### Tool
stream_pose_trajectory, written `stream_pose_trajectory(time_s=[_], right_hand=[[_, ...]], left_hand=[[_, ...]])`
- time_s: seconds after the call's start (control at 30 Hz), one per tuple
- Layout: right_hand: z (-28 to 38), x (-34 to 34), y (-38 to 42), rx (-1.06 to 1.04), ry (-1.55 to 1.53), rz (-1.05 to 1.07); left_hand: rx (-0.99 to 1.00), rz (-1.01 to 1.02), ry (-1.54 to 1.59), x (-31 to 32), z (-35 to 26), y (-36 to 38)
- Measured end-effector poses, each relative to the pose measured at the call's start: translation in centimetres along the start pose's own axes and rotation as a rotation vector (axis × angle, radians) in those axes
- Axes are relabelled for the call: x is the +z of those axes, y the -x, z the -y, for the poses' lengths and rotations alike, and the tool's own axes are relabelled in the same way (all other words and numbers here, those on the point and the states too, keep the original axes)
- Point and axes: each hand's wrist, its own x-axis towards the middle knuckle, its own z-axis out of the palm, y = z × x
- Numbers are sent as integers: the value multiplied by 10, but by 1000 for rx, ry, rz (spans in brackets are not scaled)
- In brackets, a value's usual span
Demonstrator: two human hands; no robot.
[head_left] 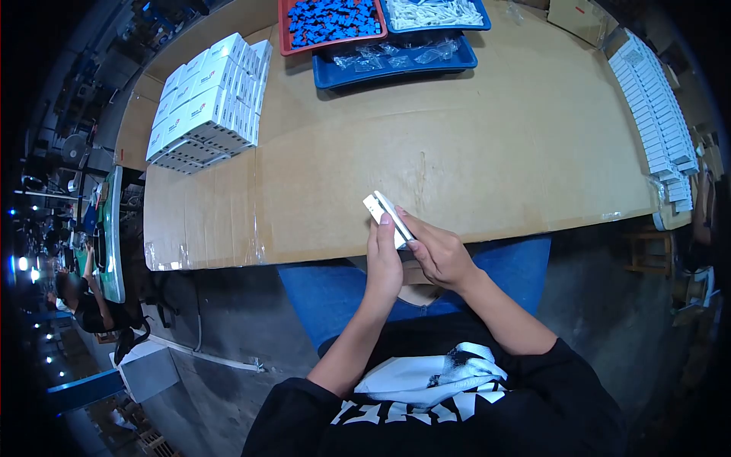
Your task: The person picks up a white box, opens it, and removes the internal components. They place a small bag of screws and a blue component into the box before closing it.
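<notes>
White box (386,221) is held in both hands, near the front edge of the table (487,160) and close to the lap. The left hand (385,263) has its fingers clamped on one side of it, with the thumb pressed on its face. The right hand (445,259) pinches the other side, with its thumb low down near the bottom end. A dark line runs down the white box, and it looks tilted. I cannot tell if it is open or shut, or what may be in it, so this one looks part done at best.

A neat pile of boxes (202,95) stands at the far left of the table, all packed close. Those look done, but that is my guess. More long rows of small white boxes (647,114) are at the right side, and I cannot tell if they are done or not.

At the back, a red tray (283,34) has lots of blue bits (335,19) in it. Next to it, a blue tray (457,28) has lots of white bits (434,11). A lower blue tray (396,77) has clear plastic (381,59) in it. So there are plenty of bits left to use
</notes>
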Motion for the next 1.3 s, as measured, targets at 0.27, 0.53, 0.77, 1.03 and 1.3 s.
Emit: stream_pose_trajectory(time_s=[0.27, 0.53, 0.77, 1.03, 1.3], right_hand=[[-1, -8, -6, 343, -560, -35], [11, -19, -13, 712, -946, 4], [20, 7, -5, 343, -668, -74], [43, 17, -2, 321, -583, -169], [44, 14, 3, 256, -495, -157]], left_hand=[[506, 186, -372, -11, -30, -3], [667, 330, -533, -11, -31, -4], [296, 154, -164, 14, -23, 7], [463, 119, -17, 14, -16, 8], [447, 173, 74, 11, -11, 9]])
